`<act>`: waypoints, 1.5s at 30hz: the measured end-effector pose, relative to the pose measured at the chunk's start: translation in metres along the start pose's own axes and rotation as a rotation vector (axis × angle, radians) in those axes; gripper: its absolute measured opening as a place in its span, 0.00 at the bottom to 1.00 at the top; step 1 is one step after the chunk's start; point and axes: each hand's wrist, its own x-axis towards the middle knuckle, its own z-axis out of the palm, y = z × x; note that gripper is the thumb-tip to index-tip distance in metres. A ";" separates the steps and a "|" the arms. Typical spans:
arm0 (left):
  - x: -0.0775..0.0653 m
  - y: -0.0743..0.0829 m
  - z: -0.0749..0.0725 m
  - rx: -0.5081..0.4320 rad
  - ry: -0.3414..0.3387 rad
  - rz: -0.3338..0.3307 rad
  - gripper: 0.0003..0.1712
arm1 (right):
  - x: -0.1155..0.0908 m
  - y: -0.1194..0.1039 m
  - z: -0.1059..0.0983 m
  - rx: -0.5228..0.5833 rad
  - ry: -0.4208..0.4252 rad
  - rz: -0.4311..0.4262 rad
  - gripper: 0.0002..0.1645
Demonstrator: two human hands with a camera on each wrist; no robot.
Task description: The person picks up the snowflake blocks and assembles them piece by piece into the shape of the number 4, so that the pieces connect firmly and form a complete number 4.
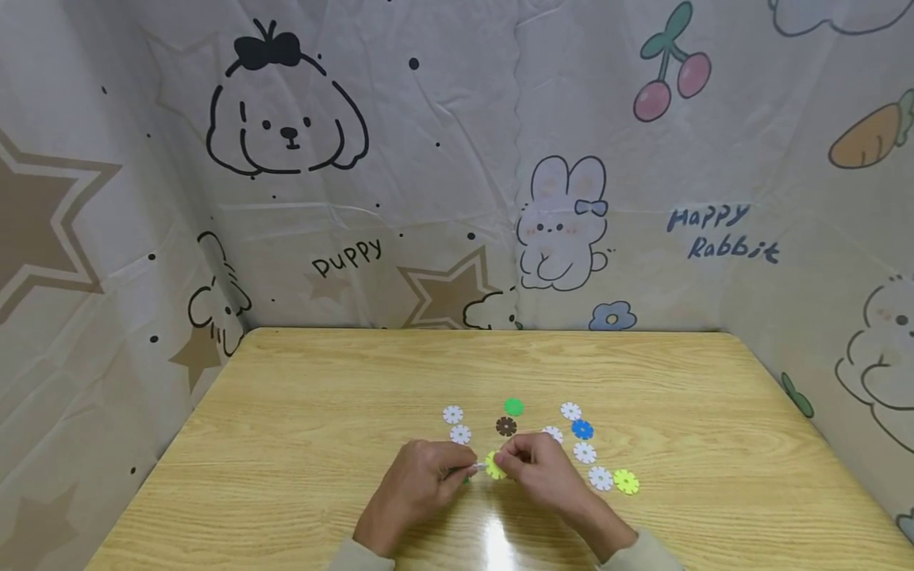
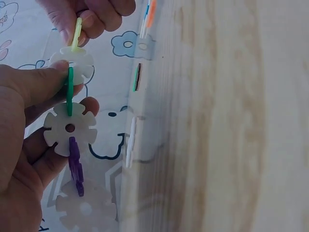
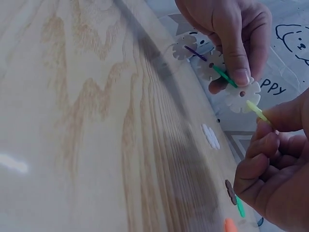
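My left hand (image 1: 428, 480) grips a chain of notched plastic discs, its thumb on a white disc (image 3: 235, 100) at one end. From there the chain runs through a green disc (image 2: 70, 94), another white disc (image 2: 86, 131), a purple disc (image 2: 76, 166) and a farther white disc (image 2: 99, 212). My right hand (image 1: 546, 476) pinches a yellow disc (image 1: 493, 466) between thumb and fingers. That yellow disc stands crosswise at the end white disc, its edge meeting the notched rim. How deep it sits in the slot I cannot tell.
Loose discs lie flat on the wooden table (image 1: 300, 412) beyond and right of the hands: green (image 1: 514, 407), brown (image 1: 506, 427), blue (image 1: 582, 430), yellow (image 1: 626, 481) and several white ones (image 1: 453, 415). A printed cloth (image 1: 443, 159) hangs behind the table.
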 end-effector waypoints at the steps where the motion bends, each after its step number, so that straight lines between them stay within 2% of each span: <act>1: 0.000 0.000 0.000 0.008 0.008 0.010 0.05 | 0.000 0.000 0.001 0.000 0.005 0.004 0.08; 10: -0.001 -0.002 0.003 0.063 0.056 0.055 0.07 | 0.001 -0.001 0.005 0.071 0.032 0.071 0.08; 26: -0.001 -0.004 0.007 0.041 0.129 0.071 0.07 | 0.002 -0.002 0.011 0.165 0.047 0.099 0.11; 29: 0.000 -0.003 0.005 0.044 0.104 0.046 0.06 | 0.002 -0.002 0.012 0.167 0.049 0.093 0.11; 33: 0.001 0.000 -0.002 0.056 0.023 -0.030 0.05 | 0.003 -0.002 0.012 0.155 0.041 0.078 0.10; 37: 0.002 0.002 -0.006 0.070 -0.042 -0.074 0.03 | 0.003 -0.003 0.011 0.171 0.017 0.072 0.10; 45: 0.002 0.003 -0.008 0.107 -0.083 -0.144 0.03 | 0.002 -0.005 0.004 0.217 -0.032 0.100 0.10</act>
